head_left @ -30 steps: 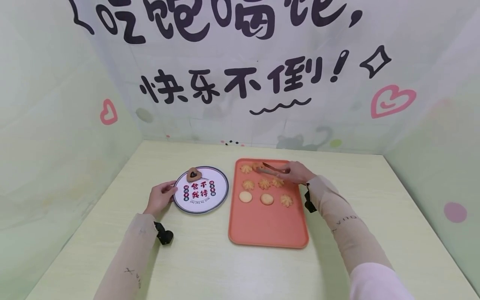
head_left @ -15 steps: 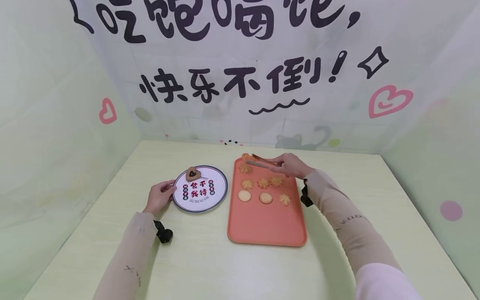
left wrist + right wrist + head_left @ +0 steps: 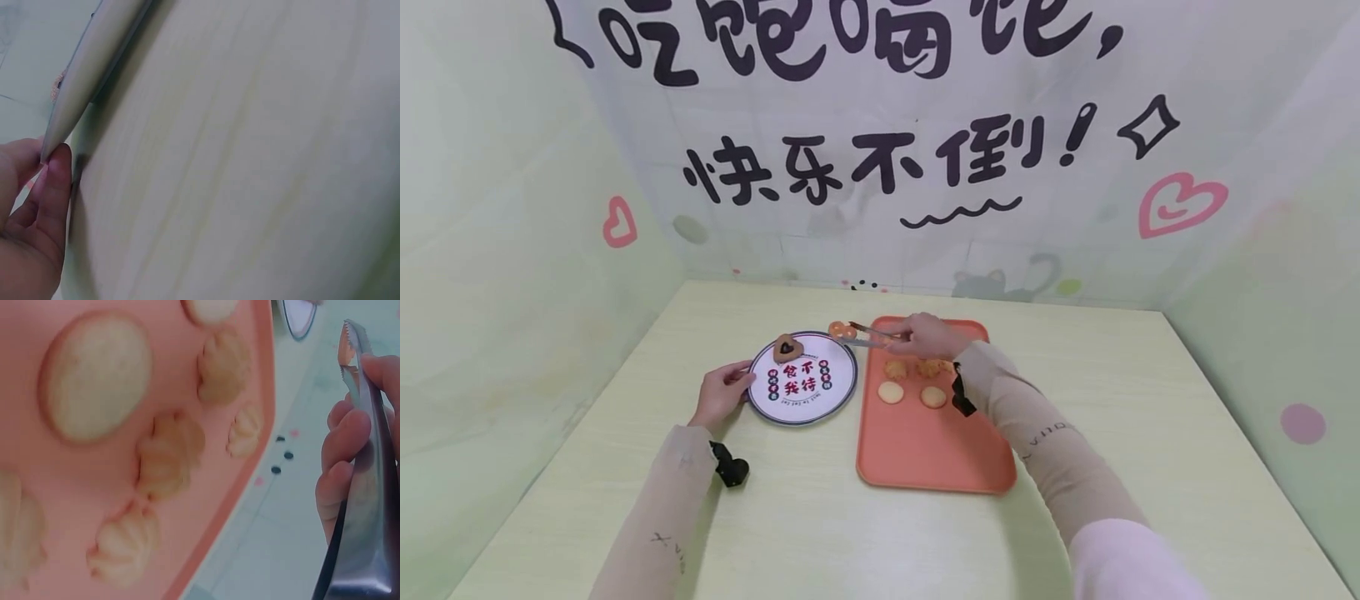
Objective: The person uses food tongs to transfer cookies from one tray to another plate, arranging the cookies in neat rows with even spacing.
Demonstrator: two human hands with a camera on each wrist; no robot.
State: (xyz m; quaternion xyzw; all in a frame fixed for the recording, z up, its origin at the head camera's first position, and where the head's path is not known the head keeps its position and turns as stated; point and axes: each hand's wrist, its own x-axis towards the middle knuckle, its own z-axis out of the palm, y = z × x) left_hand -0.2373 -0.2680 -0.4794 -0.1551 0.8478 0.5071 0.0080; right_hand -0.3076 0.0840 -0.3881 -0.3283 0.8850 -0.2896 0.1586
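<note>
Leftward from the tray (image 3: 925,450), right hand (image 3: 929,335) grips tongs (image 3: 874,335) carrying a cookie (image 3: 842,331); left hand (image 3: 721,395) holds the plate (image 3: 838,398).

Backdrop (image 3: 880,125), big black characters: top row cut off by the frame edge, partly readable as 吃饱喵… then a comma; second row reads 快乐不倒! with a wavy line under it.

Plate (image 3: 802,379), red characters at centre: 食不 over 我待. Small arc of Latin lettering beneath, too small to read. Side marks also illegible.

Right sleeve (image 3: 1045,433): dark print, seen upside down, seems to read VIIO; uncertain.

Left sleeve (image 3: 666,542): small marks, unreadable.
</note>
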